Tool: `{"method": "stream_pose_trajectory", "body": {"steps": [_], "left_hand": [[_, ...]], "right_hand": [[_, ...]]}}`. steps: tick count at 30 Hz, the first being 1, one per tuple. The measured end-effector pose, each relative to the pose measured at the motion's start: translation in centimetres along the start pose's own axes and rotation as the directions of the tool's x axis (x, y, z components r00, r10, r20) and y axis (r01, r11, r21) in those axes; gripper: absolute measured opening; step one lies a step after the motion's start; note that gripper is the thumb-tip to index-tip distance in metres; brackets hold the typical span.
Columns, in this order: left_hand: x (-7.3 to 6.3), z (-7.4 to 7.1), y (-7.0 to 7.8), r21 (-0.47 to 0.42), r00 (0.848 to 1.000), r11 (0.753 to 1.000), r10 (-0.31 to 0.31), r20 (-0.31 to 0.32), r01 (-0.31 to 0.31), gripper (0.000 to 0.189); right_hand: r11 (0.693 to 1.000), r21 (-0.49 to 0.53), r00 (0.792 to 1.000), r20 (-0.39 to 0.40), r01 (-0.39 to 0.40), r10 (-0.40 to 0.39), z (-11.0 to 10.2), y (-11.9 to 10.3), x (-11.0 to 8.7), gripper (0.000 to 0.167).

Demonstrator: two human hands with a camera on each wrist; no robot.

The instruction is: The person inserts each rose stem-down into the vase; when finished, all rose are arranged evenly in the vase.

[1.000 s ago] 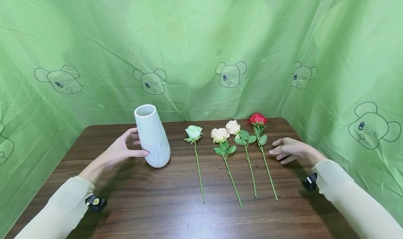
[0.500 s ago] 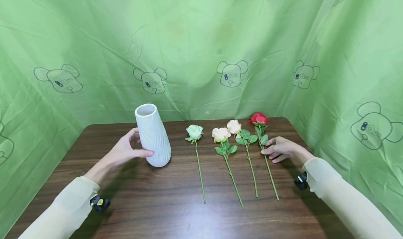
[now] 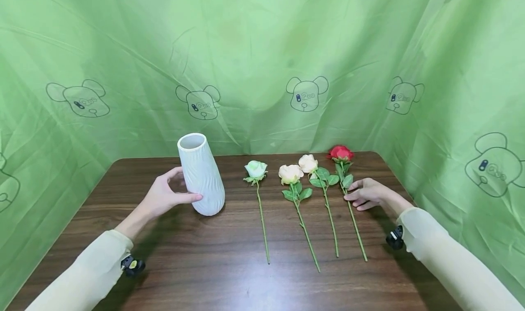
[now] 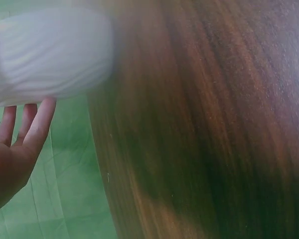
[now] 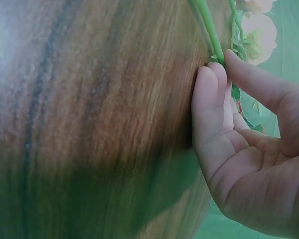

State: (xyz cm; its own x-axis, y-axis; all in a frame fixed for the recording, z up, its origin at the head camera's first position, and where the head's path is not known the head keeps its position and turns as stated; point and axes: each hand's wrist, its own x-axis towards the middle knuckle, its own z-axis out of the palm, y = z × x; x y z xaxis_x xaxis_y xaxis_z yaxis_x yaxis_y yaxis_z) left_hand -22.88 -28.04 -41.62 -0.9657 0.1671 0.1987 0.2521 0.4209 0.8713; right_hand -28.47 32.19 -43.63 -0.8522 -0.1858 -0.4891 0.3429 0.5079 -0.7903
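Note:
A white ribbed vase [image 3: 203, 176] stands upright on the left half of the table. My left hand [image 3: 164, 195] grips its lower side, thumb across the front and fingers partly hidden behind; the left wrist view shows fingertips against the vase [image 4: 55, 55]. My right hand [image 3: 369, 195] is at the red rose [image 3: 341, 153], which lies farthest right. In the right wrist view, thumb and fingertips pinch its green stem [image 5: 209, 30] close to the tabletop. To its left lie two cream roses [image 3: 290, 174] and a pale green-white rose [image 3: 256, 170], stems toward me.
The dark wooden table [image 3: 197, 274] has its far edge just behind the flower heads. Green fabric [image 3: 246, 51] printed with bear outlines hangs around the back and sides. Small black devices [image 3: 133, 265] are worn on both wrists.
My right hand has moved left from beside the red rose and now pinches its stem. My left hand has slid slightly farther round the vase. The flowers still lie on the table.

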Motion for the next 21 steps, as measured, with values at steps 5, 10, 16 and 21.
{"method": "stream_pose_trajectory", "body": {"steps": [5, 10, 16, 21], "left_hand": [[-0.2, -0.3, -0.1, 0.034, 1.0, 0.999, 0.008, -0.025, -0.008, 0.068], [-0.4, -0.4, -0.2, 0.048, 0.999, 0.999, 0.008, -0.033, -0.007, 0.07], [-0.5, -0.2, -0.1, 0.023, 1.0, 1.0, 0.02, -0.024, -0.019, 0.069], [-0.1, 0.6, -0.2, -0.034, 1.0, 0.999, 0.017, -0.005, -0.018, 0.071]], "right_hand": [[1.0, 0.003, 1.0, -0.001, -0.001, 0.001, -0.1, -0.2, 0.4, 0.056], [1.0, -0.01, 1.0, 0.006, 0.007, -0.007, 0.0, -0.2, 0.8, 0.053], [0.999, 0.02, 0.999, 0.023, 0.033, -0.033, 0.3, -0.1, 0.5, 0.047], [0.996, 0.07, 0.998, 0.032, 0.054, -0.057, 0.0, 0.2, -0.3, 0.047]]}}
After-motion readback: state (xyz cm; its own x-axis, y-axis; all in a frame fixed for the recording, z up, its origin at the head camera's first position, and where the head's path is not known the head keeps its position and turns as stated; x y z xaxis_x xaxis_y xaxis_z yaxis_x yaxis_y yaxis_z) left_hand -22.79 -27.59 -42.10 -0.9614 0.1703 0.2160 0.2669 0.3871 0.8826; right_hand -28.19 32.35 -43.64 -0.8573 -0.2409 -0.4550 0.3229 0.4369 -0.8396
